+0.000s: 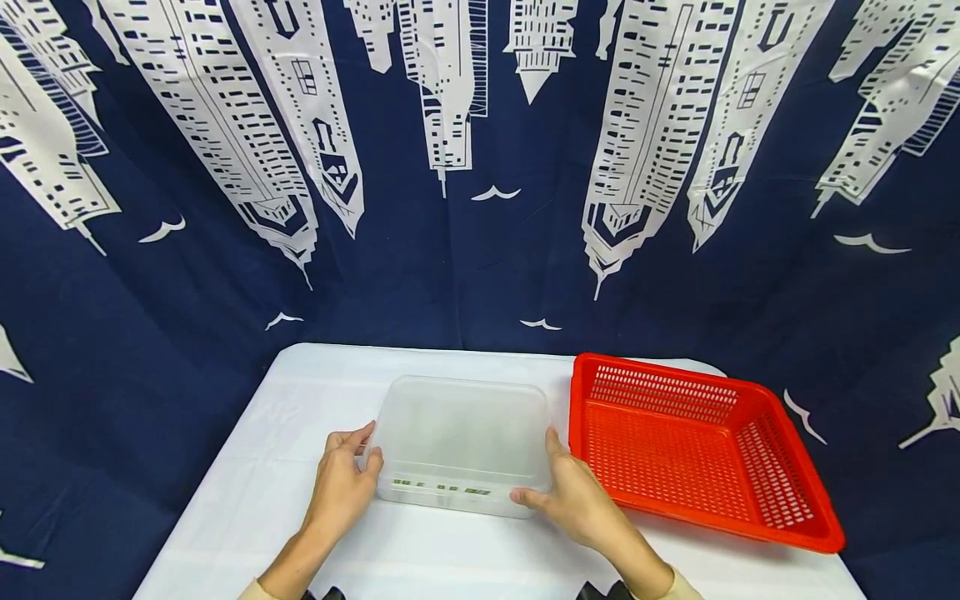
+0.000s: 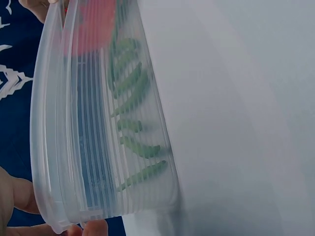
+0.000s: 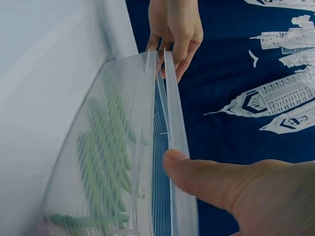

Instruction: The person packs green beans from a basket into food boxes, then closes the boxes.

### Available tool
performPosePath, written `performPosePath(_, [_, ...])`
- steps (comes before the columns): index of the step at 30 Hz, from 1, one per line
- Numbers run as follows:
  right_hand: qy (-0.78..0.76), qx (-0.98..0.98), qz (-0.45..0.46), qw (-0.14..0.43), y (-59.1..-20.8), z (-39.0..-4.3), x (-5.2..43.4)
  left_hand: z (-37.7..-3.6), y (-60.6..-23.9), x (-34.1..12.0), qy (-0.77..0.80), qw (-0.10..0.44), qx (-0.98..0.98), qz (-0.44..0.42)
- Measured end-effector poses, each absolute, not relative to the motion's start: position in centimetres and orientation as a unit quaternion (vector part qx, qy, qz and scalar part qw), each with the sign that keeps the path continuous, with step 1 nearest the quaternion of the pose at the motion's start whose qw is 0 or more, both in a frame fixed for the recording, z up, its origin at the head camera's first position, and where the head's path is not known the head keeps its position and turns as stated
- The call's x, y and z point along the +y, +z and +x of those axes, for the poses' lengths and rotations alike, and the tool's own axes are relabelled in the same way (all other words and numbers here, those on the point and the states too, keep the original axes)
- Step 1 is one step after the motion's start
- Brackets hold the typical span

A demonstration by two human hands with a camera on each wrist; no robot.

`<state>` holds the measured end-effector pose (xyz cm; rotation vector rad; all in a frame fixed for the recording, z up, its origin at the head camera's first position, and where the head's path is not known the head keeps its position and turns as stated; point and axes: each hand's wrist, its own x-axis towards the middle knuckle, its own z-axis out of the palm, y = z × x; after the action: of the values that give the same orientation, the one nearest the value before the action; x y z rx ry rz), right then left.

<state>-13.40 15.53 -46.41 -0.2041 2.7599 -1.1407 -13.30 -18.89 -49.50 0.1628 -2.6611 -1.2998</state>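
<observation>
A clear plastic container (image 1: 442, 502) with ribbed walls stands on the white table in the middle of the head view. Slender green pods (image 2: 133, 91) lie inside it, seen through its side. Its translucent lid (image 1: 465, 425) sits over the top, and a gap shows between lid and rim in the right wrist view. My left hand (image 1: 343, 483) pinches the lid's left edge between thumb and fingers. On the opposite side my right hand (image 1: 576, 498) holds the lid, its thumb on the near right corner and a finger farther along the edge.
Right of the container stands a red plastic basket (image 1: 667, 467) with perforated walls, its left side close to my right hand. A white cloth (image 1: 300, 408) covers the table. Behind hangs a dark blue curtain (image 1: 450, 275) printed with white buildings and birds.
</observation>
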Motion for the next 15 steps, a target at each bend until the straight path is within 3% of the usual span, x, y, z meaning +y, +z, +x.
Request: performPosePath(15, [-0.319,0.939,-0.081,0.095,-46.00,-13.28,15.24,-12.72,-48.99,-19.67,-0.398,0.066,-0.914,0.041])
